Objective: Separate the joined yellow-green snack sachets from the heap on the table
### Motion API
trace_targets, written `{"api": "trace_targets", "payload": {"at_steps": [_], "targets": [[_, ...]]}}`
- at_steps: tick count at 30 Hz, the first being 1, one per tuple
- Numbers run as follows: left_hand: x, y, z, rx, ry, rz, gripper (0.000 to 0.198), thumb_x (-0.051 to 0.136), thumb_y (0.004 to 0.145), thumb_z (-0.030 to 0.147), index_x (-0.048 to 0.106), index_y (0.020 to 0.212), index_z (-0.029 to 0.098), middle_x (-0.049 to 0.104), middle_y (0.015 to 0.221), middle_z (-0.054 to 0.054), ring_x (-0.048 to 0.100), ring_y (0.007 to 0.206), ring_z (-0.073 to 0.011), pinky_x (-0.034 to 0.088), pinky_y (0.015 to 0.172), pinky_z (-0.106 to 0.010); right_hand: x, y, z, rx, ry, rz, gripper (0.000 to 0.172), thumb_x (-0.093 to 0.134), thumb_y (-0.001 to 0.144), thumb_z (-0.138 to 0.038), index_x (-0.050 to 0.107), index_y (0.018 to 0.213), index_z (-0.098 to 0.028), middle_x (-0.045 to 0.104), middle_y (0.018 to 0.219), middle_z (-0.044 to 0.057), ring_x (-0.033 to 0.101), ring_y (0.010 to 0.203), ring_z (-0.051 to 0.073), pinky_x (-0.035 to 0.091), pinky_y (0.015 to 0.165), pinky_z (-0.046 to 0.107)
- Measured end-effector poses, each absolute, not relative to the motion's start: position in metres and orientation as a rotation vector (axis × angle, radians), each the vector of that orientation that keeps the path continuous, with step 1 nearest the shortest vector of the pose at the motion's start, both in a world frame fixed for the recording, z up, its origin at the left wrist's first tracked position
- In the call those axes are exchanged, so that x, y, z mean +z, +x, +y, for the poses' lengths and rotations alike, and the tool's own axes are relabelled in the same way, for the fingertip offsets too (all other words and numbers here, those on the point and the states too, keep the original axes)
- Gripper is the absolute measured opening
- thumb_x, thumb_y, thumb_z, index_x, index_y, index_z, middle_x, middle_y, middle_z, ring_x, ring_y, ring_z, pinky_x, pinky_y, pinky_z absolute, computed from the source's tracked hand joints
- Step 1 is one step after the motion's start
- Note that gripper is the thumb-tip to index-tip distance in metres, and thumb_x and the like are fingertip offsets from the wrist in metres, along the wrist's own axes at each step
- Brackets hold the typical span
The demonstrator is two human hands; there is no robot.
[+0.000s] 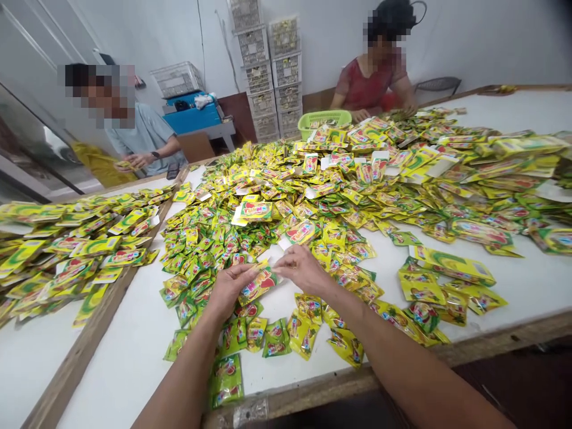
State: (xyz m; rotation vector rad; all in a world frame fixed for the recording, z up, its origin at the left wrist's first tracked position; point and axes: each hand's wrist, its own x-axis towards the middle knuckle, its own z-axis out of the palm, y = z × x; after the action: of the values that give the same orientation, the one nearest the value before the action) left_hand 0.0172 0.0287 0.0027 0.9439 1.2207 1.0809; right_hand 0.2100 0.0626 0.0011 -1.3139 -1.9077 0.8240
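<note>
Between my two hands is a small yellow-green printed carton [261, 286] with a white flap at its right end. My left hand [232, 289] is closed round its left side, thumb on top. The fingers of my right hand [301, 268] pinch the carton's right end at the white flap. Green candy sachets [192, 262] lie heaped to the left, and yellow sachets [304, 339] lie close in front and to the right. Just beyond my hands, another carton [301, 232] rests on the pile with its flap out.
A wooden divider [111, 304] separates a heap of cartons [75, 244] at left. Across the table, a person in red [373, 83] sits by a green basket [324, 119]; another in light blue [149, 134] is at far left. Stacked crates [257, 77] stand behind.
</note>
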Motion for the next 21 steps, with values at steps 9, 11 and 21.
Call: {"api": "trace_targets", "payload": {"at_steps": [9,11,21], "targets": [[-0.001,0.018,0.029,1.040,0.913,1.151,0.029,0.078,0.058,0.029,0.072,0.082,0.015,0.074,0.077,-0.005,0.066,0.068,-0.0180,0.050,0.070,-0.028,0.001,0.216,0.068,1.368,-1.070,-1.804,0.021,0.057,0.078,-0.031,0.073,0.074,-0.018,0.059,0.105,0.005,0.056,0.092,0.017,0.043,0.082,0.030],[-0.002,0.018,0.029,1.046,0.931,1.163,0.028,0.079,0.058,0.029,0.072,0.081,0.015,0.074,0.079,-0.006,0.066,0.068,-0.0179,0.050,0.069,-0.028,0.001,0.215,0.067,1.333,-1.118,-1.810,0.017,0.060,0.074,-0.029,0.072,0.069,-0.017,0.058,0.109,0.005,0.055,0.094,0.018,0.043,0.082,0.029],[0.007,0.023,0.027,0.987,0.878,1.183,0.028,0.080,0.056,0.028,0.072,0.080,0.016,0.074,0.072,-0.004,0.065,0.061,-0.0169,0.050,0.061,-0.026,0.009,0.218,0.065,1.238,-1.136,-1.902,0.016,0.060,0.070,-0.021,0.065,0.056,-0.016,0.060,0.111,0.004,0.053,0.100,0.018,0.041,0.082,0.028]]}}
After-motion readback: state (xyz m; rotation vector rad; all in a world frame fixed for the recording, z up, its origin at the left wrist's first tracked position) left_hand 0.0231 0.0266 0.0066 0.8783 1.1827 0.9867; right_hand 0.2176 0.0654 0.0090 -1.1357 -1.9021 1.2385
